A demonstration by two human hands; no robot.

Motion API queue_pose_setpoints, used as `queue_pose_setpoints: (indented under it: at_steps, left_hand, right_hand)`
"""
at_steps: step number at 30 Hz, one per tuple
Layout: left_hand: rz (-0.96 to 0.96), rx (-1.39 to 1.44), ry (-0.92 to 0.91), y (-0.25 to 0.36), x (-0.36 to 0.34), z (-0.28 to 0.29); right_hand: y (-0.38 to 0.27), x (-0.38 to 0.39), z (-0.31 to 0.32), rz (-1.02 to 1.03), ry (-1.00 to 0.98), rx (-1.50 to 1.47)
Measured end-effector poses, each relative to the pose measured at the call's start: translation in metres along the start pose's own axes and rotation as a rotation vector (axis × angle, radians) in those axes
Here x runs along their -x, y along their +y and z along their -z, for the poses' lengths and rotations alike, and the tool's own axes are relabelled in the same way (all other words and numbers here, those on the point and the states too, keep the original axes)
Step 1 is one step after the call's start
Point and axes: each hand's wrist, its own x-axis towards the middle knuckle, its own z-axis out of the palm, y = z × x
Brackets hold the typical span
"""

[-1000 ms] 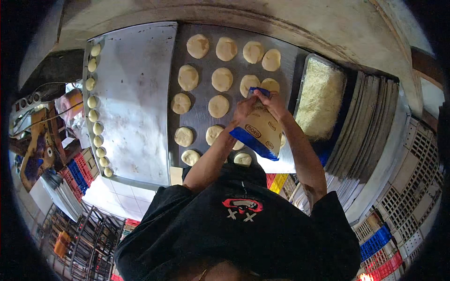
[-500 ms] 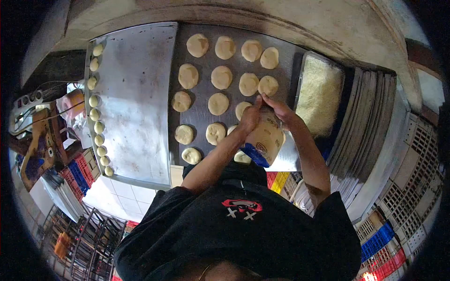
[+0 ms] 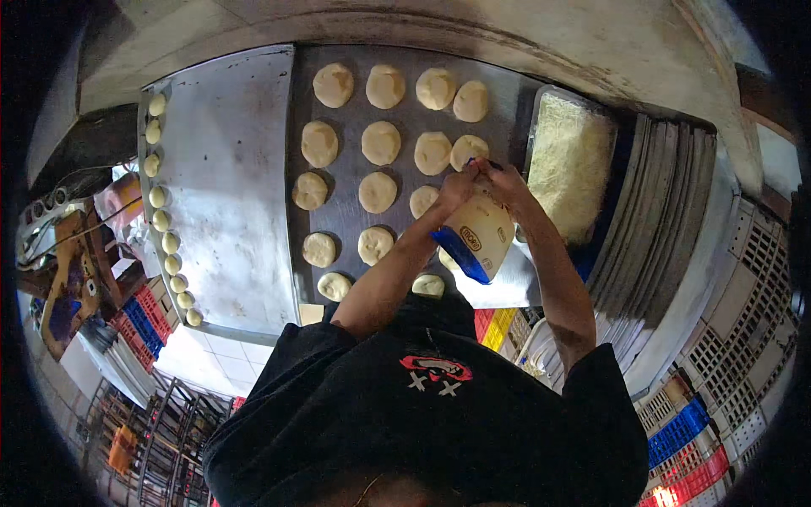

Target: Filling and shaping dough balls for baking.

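A cream-coloured plastic pouch [image 3: 488, 228] with a blue end hangs tilted between my hands, its blue end toward my body. My left hand [image 3: 459, 188] is closed around the pouch's far end. My right hand [image 3: 508, 188] is closed on the same end from the other side, its fingers partly hidden. Just beyond my hands lies a flat dough round [image 3: 468, 150], one of several in rows on a dark metal tray [image 3: 350, 145]. Many rounds have a hollow in the middle. My forearms and the pouch cover some near ones.
To the left, a pale metal tray [image 3: 232, 186] carries small dough balls [image 3: 157, 197] along its left edge. Right of the rounds stands a container of pale yellow shreds [image 3: 568, 165], then a stack of thin trays [image 3: 649, 220]. A wall [image 3: 473, 34] runs along the back.
My hands and the pouch have moved slightly away from me and rightward over the tray. The pouch's blue end has lifted. The whole view has shifted a little.
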Motion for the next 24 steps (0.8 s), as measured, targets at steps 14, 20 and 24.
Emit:
queue_pose_setpoints:
  at_steps: [14, 20, 24]
  left_hand:
    - [-0.446, 0.187, 0.154, 0.004, 0.03, 0.007]
    - [0.365, 1.05, -0.414, 0.087, 0.11, 0.043]
    - [0.224, 0.791, -0.419, 0.088, 0.162, 0.061]
  right_hand:
    - [0.048, -0.024, 0.021, 0.196, -0.186, 0.202]
    - [0.028, 0.033, 0.011, -0.173, 0.056, -0.11]
    - [-0.009, 0.086, -0.044, -0.184, -0.018, -0.114]
